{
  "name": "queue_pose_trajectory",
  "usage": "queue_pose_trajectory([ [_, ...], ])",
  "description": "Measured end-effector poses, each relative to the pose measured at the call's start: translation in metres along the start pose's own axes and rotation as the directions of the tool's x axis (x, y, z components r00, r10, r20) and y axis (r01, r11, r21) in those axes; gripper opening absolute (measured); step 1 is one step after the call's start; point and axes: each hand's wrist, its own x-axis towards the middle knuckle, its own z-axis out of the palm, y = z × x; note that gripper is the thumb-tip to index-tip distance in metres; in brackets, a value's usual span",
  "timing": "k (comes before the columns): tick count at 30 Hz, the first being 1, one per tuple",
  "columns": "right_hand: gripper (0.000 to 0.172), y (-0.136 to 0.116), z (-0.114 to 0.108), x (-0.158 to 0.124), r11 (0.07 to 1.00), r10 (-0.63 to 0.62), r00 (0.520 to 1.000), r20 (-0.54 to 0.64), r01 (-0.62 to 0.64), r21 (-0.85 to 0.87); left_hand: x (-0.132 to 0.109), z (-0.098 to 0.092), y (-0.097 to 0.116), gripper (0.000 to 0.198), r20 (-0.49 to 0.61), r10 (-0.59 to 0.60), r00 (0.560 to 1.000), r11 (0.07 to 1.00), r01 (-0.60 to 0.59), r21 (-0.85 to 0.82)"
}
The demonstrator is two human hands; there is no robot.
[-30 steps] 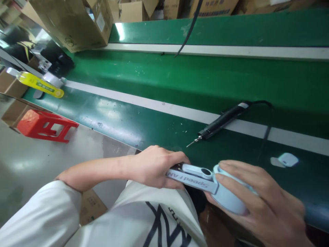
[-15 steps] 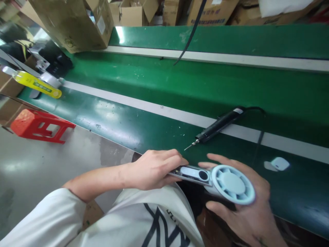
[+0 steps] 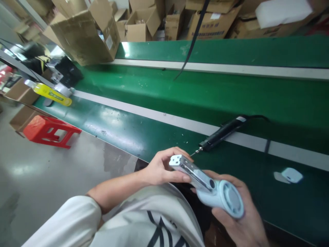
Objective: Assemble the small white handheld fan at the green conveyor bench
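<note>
The left hand [image 3: 160, 168] pinches the handle end of a pale blue handheld fan [image 3: 208, 187] between thumb and fingers, its grip pressed onto the handle just behind the squared-off tip; the right hand [image 3: 239, 219] cradles the round fan head from below, its fingers curled up around the back of the housing, so both grips are closed on the same fan; the fan is held in the air just over the near edge of the green tabletop [image 3: 154, 85], above the person's lap, tilted so the handle rises toward the left and the grille faces up and right. Just beyond the fan, a black electric screwdriver [image 3: 221, 133] lies on the tabletop, its bit pointing at the fan's handle and its cable running off to the right; right of the fan and well apart from it, a small pale blue part [image 3: 291, 175] rests on the tabletop, perhaps a cover, though it is too small to tell. Far to the left of the fan, a yellow tool [image 3: 51, 94] lies near the tabletop's end, with a red plastic stool [image 3: 50, 132] on the floor below it; cardboard boxes [image 3: 87, 34] stand at the tabletop's far side, well behind the fan.
</note>
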Motion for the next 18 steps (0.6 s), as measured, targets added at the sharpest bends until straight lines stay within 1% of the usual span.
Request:
queue_pose_trajectory([
  [2, 0.074, 0.020, 0.003, -0.005, 0.974, 0.079, 0.984, 0.161, -0.111, 0.198, 0.004, 0.003, -0.013, 0.043, -0.069, -0.104, 0.992, 0.981, 0.091, -0.174],
  [3, 0.081, 0.031, 0.006, -0.007, 0.942, 0.122, 0.964, 0.235, -0.187, 0.278, 0.005, 0.003, -0.018, 0.046, -0.070, -0.164, 0.984, 0.953, 0.139, -0.270],
  [4, 0.087, 0.040, 0.008, -0.009, 0.906, 0.170, 0.939, 0.299, -0.268, 0.328, 0.006, 0.003, -0.022, 0.049, -0.049, -0.209, 0.977, 0.918, 0.179, -0.353],
  [5, 0.090, 0.047, 0.010, -0.011, 0.870, 0.220, 0.910, 0.352, -0.346, 0.351, 0.006, 0.002, -0.025, 0.049, -0.008, -0.229, 0.973, 0.889, 0.206, -0.408],
  [7, 0.090, 0.056, 0.016, -0.013, 0.822, 0.310, 0.861, 0.403, -0.456, 0.343, 0.006, 0.000, -0.027, 0.040, 0.093, -0.196, 0.976, 0.866, 0.216, -0.451],
  [8, 0.087, 0.059, 0.018, -0.013, 0.813, 0.336, 0.852, 0.401, -0.478, 0.332, 0.007, 0.000, -0.027, 0.036, 0.133, -0.164, 0.978, 0.864, 0.207, -0.459],
  [9, 0.085, 0.060, 0.020, -0.013, 0.813, 0.351, 0.856, 0.379, -0.479, 0.330, 0.007, -0.001, -0.026, 0.033, 0.159, -0.134, 0.978, 0.865, 0.194, -0.463],
  [10, 0.084, 0.060, 0.022, -0.013, 0.820, 0.352, 0.867, 0.354, -0.468, 0.329, 0.007, 0.000, -0.026, 0.033, 0.169, -0.109, 0.980, 0.868, 0.177, -0.463],
  [11, 0.085, 0.059, 0.023, -0.012, 0.831, 0.345, 0.878, 0.331, -0.450, 0.328, 0.008, 0.001, -0.025, 0.035, 0.157, -0.090, 0.984, 0.873, 0.154, -0.463],
  [13, 0.088, 0.055, 0.027, -0.011, 0.853, 0.346, 0.891, 0.295, -0.430, 0.297, 0.009, 0.005, -0.024, 0.044, 0.079, -0.083, 0.993, 0.881, 0.110, -0.460],
  [15, 0.091, 0.044, 0.034, -0.009, 0.871, 0.376, 0.894, 0.245, -0.431, 0.236, 0.011, 0.011, -0.023, 0.049, -0.030, -0.099, 0.995, 0.896, 0.075, -0.439],
  [17, 0.095, 0.025, 0.046, -0.008, 0.864, 0.436, 0.890, 0.133, -0.455, 0.213, 0.013, 0.018, -0.022, 0.051, -0.151, -0.131, 0.980, 0.918, 0.062, -0.392],
  [18, 0.097, 0.013, 0.053, -0.007, 0.855, 0.466, 0.882, 0.070, -0.469, 0.220, 0.015, 0.021, -0.020, 0.053, -0.210, -0.155, 0.965, 0.927, 0.069, -0.368],
])
